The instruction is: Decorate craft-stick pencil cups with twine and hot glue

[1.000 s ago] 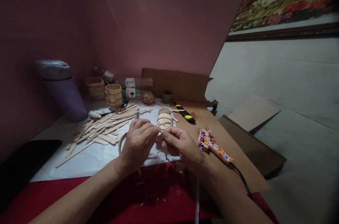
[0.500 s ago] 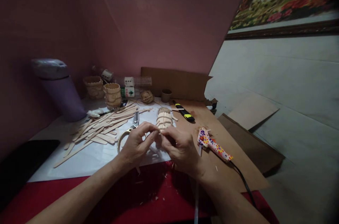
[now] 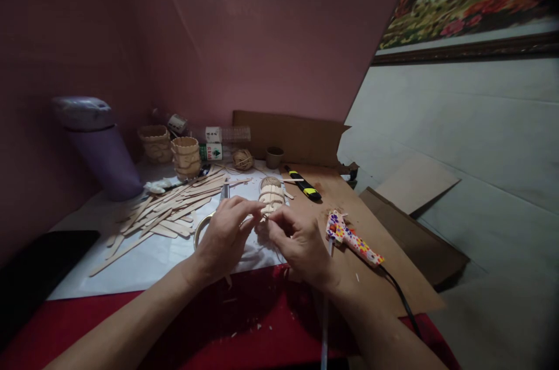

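A small cup of pale craft sticks point(image 3: 271, 196) lies on its side on the white paper, with thin twine around it. My left hand point(image 3: 227, 236) is at the cup's near left side, index finger stretched along it and thumb bent below; what those fingertips hold, if anything, is too small to make out. From the right, my right hand point(image 3: 301, 245) pinches what looks like the twine point(image 3: 266, 218) close to the cup's near end. Scissors point(image 3: 201, 229) lie partly hidden behind my left hand.
Loose craft sticks point(image 3: 170, 212) are heaped on the left. Two finished-looking stick cups point(image 3: 186, 159), a twine ball point(image 3: 243, 159) and a purple bottle point(image 3: 102, 154) stand behind. On the right cardboard lie a utility knife point(image 3: 303, 183) and a corded glue gun point(image 3: 351, 239).
My left hand has shifted slightly; its index finger now reaches further over the cup and the fingertips have come apart from my right hand's. My right hand stays almost in place.
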Demonstrator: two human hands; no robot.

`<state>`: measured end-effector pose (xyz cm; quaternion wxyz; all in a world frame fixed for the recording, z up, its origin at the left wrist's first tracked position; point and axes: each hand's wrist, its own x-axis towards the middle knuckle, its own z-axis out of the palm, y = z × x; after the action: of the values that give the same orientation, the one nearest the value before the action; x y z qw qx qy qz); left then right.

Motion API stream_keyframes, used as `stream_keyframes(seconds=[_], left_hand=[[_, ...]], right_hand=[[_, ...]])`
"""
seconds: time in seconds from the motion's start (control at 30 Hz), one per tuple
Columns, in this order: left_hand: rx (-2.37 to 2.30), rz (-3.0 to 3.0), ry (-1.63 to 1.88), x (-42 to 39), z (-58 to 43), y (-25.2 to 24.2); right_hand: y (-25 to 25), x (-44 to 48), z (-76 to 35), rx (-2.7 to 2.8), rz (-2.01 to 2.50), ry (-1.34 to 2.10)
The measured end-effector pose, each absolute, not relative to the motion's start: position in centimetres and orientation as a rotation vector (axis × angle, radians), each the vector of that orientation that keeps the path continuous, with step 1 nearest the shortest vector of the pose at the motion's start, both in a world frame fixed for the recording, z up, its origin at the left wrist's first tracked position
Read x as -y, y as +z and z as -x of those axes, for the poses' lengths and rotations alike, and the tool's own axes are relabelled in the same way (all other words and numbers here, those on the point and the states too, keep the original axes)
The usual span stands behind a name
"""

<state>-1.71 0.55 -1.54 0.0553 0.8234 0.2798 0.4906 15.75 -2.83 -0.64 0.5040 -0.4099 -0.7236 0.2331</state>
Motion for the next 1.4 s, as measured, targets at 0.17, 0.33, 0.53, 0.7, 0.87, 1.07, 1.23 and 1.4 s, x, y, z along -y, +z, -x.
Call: stream_keyframes(seconds=[0.17, 0.33, 0.53, 0.7, 0.87, 1.07, 1.23, 1.4], left_hand=[[-0.729, -2.627, 1.452, -0.5, 1.8, -1.1], [-0.833, -2.382, 1.317, 0.0, 1.8, -0.4], [-0.899, -1.486, 0.766, -0.1, 1.8, -0.1], [-0.939, -1.527, 0.771, -0.2, 1.7, -0.4], [-0.993, -2.217, 0.967, 0.6, 1.7, -0.2], [-0.963, -2.361, 1.085, 0.8, 1.7, -0.1], [-0.918, -2.239, 1.158, 0.8, 1.5, 0.1], [-0.899, -2.1, 1.129, 0.8, 1.2, -0.2]], right_hand=[[-0.1, 2.8, -15.8, 1.576, 0.995, 1.026], [0.0, 2.9, -16.0, 1.791, 1.012, 0.768], [-1.2, 3.1, -16.1, 2.272, 0.918, -0.235], [-1.7, 3.3, -15.6, 2.239, 0.967, -0.239], [-1.2, 3.8, -15.1, 2.003, 1.049, 0.147], [-0.6, 4.4, -14.7, 1.842, 1.015, 0.37], [-0.9, 4.7, -14.7, 1.913, 0.931, 0.203], [-1.3, 4.7, -14.7, 1.968, 0.878, 0.087]])
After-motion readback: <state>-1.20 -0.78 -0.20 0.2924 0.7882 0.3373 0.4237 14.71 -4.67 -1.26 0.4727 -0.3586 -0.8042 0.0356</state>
